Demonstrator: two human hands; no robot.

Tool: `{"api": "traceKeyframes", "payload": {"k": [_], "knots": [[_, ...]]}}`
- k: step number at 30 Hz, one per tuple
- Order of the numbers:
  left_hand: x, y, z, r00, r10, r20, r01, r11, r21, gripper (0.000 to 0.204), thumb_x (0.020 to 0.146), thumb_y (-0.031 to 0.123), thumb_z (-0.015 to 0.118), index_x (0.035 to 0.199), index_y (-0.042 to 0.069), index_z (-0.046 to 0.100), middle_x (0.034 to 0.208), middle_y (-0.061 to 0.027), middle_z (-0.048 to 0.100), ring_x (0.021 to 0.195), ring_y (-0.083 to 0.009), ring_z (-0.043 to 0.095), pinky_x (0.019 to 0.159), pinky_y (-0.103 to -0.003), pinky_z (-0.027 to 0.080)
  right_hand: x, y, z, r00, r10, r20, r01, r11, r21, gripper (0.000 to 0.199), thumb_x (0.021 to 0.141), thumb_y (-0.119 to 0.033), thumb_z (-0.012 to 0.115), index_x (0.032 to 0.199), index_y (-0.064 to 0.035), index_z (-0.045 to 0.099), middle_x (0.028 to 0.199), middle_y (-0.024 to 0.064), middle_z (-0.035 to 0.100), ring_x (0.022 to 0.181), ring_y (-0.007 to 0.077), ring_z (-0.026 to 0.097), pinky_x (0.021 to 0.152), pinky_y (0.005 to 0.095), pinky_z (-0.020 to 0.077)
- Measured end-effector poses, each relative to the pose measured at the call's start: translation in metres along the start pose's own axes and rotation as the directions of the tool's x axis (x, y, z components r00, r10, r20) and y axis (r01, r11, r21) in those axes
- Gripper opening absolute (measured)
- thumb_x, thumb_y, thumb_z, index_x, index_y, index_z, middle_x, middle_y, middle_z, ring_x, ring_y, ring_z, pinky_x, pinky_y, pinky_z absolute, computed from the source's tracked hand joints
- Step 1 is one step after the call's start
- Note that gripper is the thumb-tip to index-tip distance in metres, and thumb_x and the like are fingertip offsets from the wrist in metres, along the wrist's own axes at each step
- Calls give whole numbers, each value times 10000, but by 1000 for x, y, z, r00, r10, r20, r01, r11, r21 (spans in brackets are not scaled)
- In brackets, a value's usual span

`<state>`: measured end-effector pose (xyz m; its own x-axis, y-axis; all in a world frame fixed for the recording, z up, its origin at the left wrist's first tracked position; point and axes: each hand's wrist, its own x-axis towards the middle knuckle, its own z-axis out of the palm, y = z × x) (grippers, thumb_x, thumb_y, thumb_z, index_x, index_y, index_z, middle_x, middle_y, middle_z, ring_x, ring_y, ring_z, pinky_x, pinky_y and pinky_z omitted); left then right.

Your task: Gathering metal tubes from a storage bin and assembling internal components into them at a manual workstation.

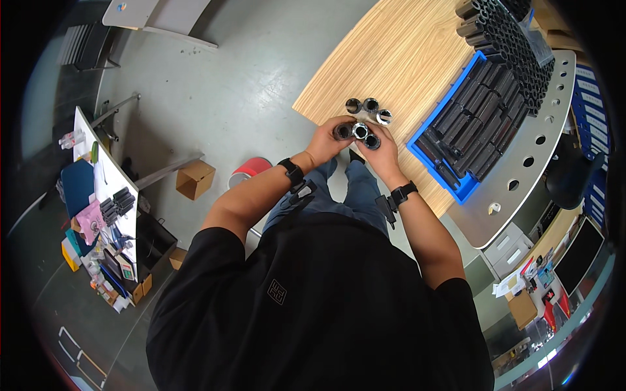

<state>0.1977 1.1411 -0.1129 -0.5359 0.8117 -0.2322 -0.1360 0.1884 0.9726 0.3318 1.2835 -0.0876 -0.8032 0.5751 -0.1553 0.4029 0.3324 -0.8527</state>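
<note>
Between both hands, at the near edge of the wooden table, a cluster of three black tubes is held with the open ends up. My left hand is closed round the left side of the cluster, by the dark tube. Wrapped against the right side is my right hand, next to the tube at the front. A tube with a shiny rim sits in the middle. Just beyond the fingers, three more upright tubes stand on the table. The lower parts of the held tubes are hidden.
A blue tray filled with black tubes lies on the table to the right. Behind it rises a stack of tubes. A red-topped stool and a cardboard box stand on the floor. Further left is a cluttered white table.
</note>
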Motion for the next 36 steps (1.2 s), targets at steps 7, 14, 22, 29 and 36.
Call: {"api": "traceKeyframes", "payload": {"k": [7, 14, 22, 29, 36], "knots": [[-3, 0, 0, 997, -21, 70, 29, 994, -106, 440, 873, 21, 772, 1275, 15, 593, 1140, -67, 689, 1054, -134, 641, 945, -289, 517, -3, -13, -4, 990, -118, 81, 131, 976, -174, 544, 751, -135, 834, 1257, -47, 656, 1188, 115, 642, 1101, 287, 636, 979, 365, 511], [-13, 13, 3, 982, -141, 122, 163, 967, -195, 293, 877, 48, 777, 1130, 35, 631, 1046, -16, 678, 963, -89, 610, 859, -270, 524, -11, 11, 8, 974, 165, 154, -186, 974, 127, 492, 755, -140, 834, 1216, -68, 680, 1241, 115, 645, 1199, 266, 599, 995, 360, 497], [-19, 27, -24, 984, -123, 125, 111, 989, 101, 345, 868, 40, 774, 1182, 13, 633, 1124, -55, 686, 1057, -158, 633, 961, -303, 496, -22, 13, -35, 994, 41, 104, -64, 970, 233, 435, 766, -26, 807, 1180, -1, 678, 1450, 151, 533, 1256, 268, 588, 984, 341, 514], [30, 32, -42, 985, 105, -139, -68, 967, 245, 580, 807, 45, 815, 1342, 27, 590, 1299, -87, 650, 1220, -223, 599, 1076, -333, 439, 9, -2, -51, 979, -192, 68, 182, 975, 129, 447, 762, -11, 811, 1189, 11, 678, 1585, 176, 363, 1316, 289, 536, 1044, 357, 475], [63, 41, -40, 945, -113, 307, 139, 988, -65, 662, 848, 2, 774, 1457, 62, 524, 1399, -70, 619, 1292, -168, 558, 1126, -319, 411, 36, -7, -45, 952, -197, 235, 174, 978, 114, 464, 718, -22, 816, 1168, -47, 708, 1610, 204, 295, 1360, 342, 506, 1117, 397, 428]]}}
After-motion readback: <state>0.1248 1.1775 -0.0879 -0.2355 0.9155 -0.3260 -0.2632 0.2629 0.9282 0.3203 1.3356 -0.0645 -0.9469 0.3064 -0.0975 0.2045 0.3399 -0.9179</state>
